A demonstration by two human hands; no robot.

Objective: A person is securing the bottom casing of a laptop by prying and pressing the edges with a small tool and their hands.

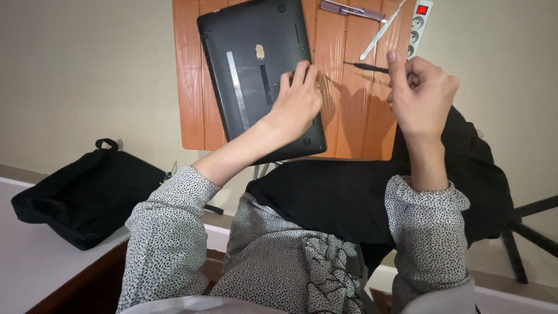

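A black laptop (250, 64) lies upside down, its underside up, on a small orange wooden table (349, 116). My left hand (297, 99) rests flat on the laptop's right edge, fingers spread. My right hand (421, 96) is raised above the table's right side and grips a thin black screwdriver (366, 67), whose tip points left toward the laptop. Both forearms wear speckled black-and-white sleeves.
Metal tweezers (381, 32) and a flat metal tool (349, 9) lie at the table's far side. A white power strip (419, 26) with a red switch sits at the far right corner. A black bag (81, 192) lies on the floor at left. A black chair base (532, 232) stands at right.
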